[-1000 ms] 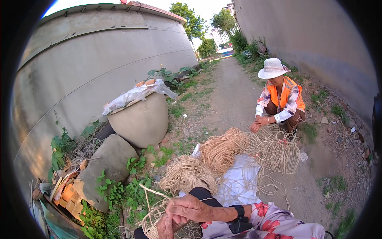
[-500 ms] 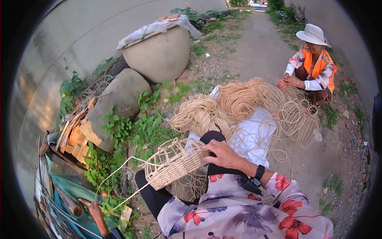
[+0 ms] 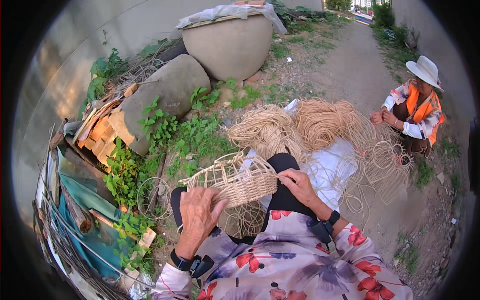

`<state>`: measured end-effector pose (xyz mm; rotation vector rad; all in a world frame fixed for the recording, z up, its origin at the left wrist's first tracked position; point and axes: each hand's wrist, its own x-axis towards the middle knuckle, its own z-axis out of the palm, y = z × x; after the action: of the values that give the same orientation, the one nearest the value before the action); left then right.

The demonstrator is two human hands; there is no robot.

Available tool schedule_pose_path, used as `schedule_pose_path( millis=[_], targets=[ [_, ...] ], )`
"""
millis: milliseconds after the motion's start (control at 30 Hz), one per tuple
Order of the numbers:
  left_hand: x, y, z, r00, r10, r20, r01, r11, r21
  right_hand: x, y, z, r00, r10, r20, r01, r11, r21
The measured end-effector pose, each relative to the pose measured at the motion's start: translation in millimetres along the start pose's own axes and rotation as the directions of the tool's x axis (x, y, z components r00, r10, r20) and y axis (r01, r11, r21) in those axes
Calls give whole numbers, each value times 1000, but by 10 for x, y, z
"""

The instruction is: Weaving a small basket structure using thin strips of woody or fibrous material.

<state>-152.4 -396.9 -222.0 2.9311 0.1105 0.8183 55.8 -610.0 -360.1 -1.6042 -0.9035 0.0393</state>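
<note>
A partly woven basket (image 3: 252, 189) of pale cord rests across my knees, its tight weave toward me and its open loops on the far side. My left hand (image 3: 199, 212) grips the basket's left end, fingers over the edge and thumb along the woven side. At the opposite end, my right hand (image 3: 300, 186) pinches the rim with thumb and fingers. Whether a loose strand lies under the left fingers is hidden.
Beyond my knees lie coils of pale cord (image 3: 265, 127) and a browner coil (image 3: 325, 122) by a white sheet (image 3: 327, 167). A person in an orange vest (image 3: 420, 107) squats at right. Left are a large pot (image 3: 230, 47), plants and stacked wood (image 3: 102, 137).
My left hand has come from the far lower left, where it held long strands out, to the basket's left end. The right hand has shifted slightly right along with the basket.
</note>
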Motion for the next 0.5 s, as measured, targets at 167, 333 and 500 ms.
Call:
schedule_pose_path(
  millis=[167,333,500],
  targets=[
    [48,67,39,999,-41,-25,40,998,-43,2,57,102,993,-111,-47,110,994,-27],
    [125,58,-45,997,60,53,-60,998,-7,-51,-34,92,1000,-18,-9,18,999,45],
    [81,-202,-262,992,-35,123,34,999,8,-67,116,126,997,-73,13,73,997,-21]
  ],
)
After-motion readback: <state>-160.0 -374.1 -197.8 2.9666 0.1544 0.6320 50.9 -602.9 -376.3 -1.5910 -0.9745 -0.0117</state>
